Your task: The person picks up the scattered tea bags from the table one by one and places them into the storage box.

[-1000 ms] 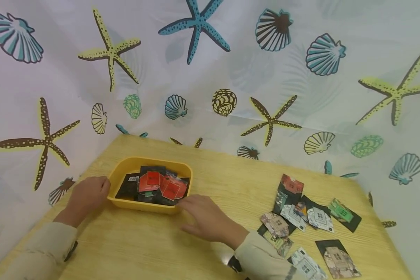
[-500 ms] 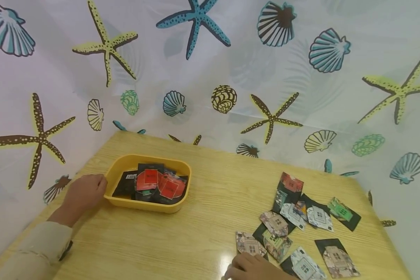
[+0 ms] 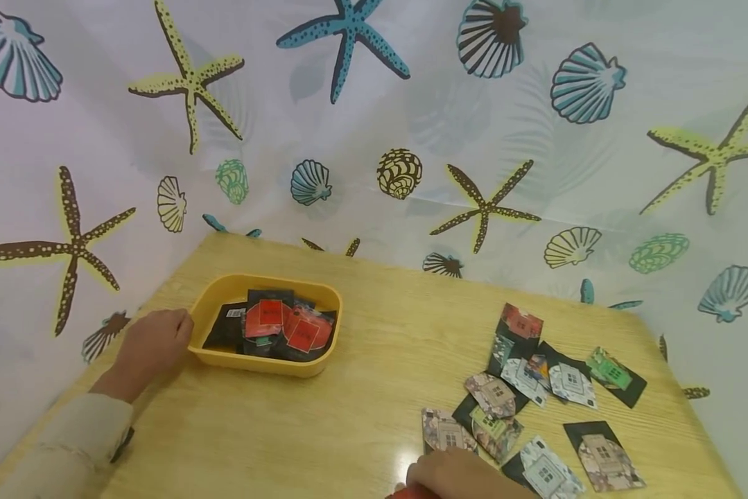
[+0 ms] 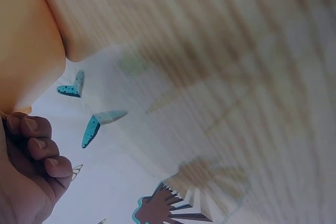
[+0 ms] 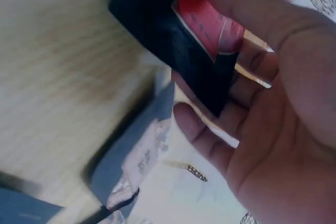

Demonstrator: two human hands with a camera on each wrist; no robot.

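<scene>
My left hand (image 3: 155,346) grips the left end of a yellow plastic bin (image 3: 255,363), its curled fingers (image 4: 44,148) right at the bin's wall in the left wrist view. Several black packets lie in the bin, two with red labels (image 3: 303,335) on top. At the bottom edge of the head view my right hand (image 3: 467,477) pinches a black packet with a red label (image 5: 202,22), thumb on its face and fingers behind. Just beyond that hand lies a packet with a beige label (image 3: 447,431).
Several flat packets, with green (image 3: 612,374), white (image 3: 545,471), beige (image 3: 604,457) and red labels (image 3: 520,323), lie spread and partly overlapping on the right of the wooden table (image 3: 255,430). A white curtain (image 3: 361,132) printed with starfish and shells surrounds the table.
My right hand has moved from the bin's right end to the lower right and now holds a red-labelled packet. My left hand stays at the bin.
</scene>
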